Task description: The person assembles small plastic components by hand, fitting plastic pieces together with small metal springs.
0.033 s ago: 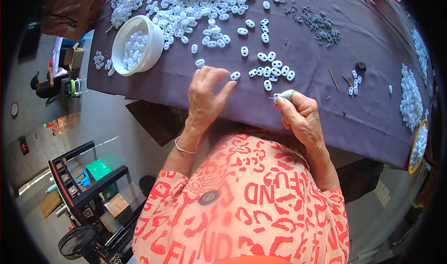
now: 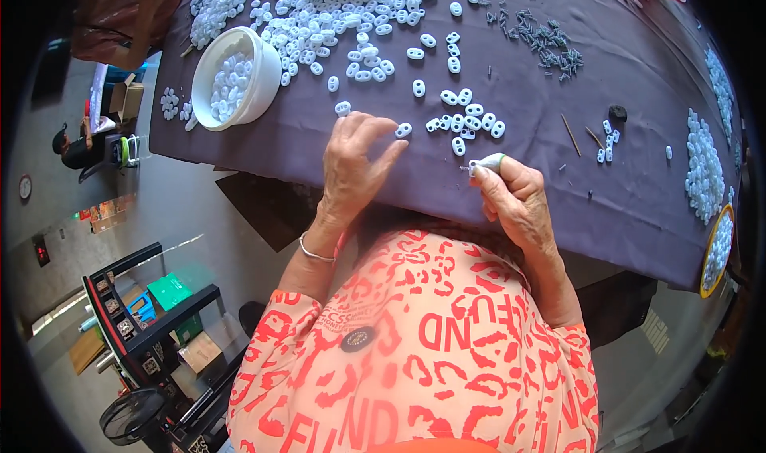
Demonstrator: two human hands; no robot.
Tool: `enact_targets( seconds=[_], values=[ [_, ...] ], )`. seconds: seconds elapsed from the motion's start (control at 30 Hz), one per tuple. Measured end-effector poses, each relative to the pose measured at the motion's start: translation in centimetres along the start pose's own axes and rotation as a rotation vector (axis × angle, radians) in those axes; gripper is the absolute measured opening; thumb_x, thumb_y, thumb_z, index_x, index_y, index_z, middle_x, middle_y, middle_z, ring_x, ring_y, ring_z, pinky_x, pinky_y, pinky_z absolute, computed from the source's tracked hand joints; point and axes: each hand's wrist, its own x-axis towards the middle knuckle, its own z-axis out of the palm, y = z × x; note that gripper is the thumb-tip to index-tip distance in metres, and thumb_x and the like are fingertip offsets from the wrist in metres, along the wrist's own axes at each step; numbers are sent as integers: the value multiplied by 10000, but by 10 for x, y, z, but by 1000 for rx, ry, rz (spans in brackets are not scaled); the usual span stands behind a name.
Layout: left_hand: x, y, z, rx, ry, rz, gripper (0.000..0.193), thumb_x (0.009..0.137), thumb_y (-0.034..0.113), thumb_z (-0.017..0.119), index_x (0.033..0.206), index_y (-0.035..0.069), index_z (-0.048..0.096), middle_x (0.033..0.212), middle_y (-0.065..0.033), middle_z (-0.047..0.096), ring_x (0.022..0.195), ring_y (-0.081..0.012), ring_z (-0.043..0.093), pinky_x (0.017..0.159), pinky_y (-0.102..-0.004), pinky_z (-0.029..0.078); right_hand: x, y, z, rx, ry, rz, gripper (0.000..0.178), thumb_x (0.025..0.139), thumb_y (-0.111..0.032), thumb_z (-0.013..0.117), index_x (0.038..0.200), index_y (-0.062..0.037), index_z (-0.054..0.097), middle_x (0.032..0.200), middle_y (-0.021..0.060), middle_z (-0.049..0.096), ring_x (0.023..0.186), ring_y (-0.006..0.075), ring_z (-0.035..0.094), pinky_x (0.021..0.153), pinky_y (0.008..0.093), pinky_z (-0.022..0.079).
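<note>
My left hand (image 2: 353, 162) hovers over the dark cloth at the table's near edge, its thumb and index finger apart with nothing between them. Just beyond those fingertips lies a white oval two-hole plastic piece (image 2: 403, 130), and a second white piece (image 2: 343, 108) is beside the other fingers. To the right, my right hand (image 2: 515, 201) pinches a small white plastic piece (image 2: 474, 168) between thumb and index finger. A thin pin seems to stick out of its left side. A pale cover sits on the index fingertip. Several two-hole pieces (image 2: 473, 110) are clustered just beyond.
A white tub (image 2: 267, 71) of white pieces stands at the left, beside a big heap (image 2: 351, 6). Small grey pins (image 2: 550, 44) are scattered at the far right. Two thin brown sticks (image 2: 571, 134), a dark lump (image 2: 617, 114) and another white pile (image 2: 702, 170) lie rightward.
</note>
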Motion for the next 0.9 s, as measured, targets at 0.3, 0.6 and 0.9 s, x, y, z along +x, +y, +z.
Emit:
enact_targets(
  seconds=[0.3,0.6,0.9],
  values=[
    [12,-13,3,43,-94,139,157,725,67,699,872,53,649,796,-34,599,702,-143,562,585,-267,457,-6,-2,-2,47,0,24,189,891,-145,536,808,15,589,592,-25,508,448,25,416,399,188,341],
    [2,41,-14,-776,-474,-573,149,810,124,655,923,29,642,723,-11,628,623,-53,569,500,-168,410,-3,-6,8,51,19,-32,187,891,-158,537,817,3,598,630,-29,533,485,18,425,437,184,351],
    [-9,58,-2,-873,-589,-630,179,801,83,646,941,-25,619,812,-58,644,704,-84,596,583,-205,478,-1,3,22,148,58,-58,167,897,-155,530,856,-6,593,625,-37,524,505,13,437,444,170,354]
  ],
)
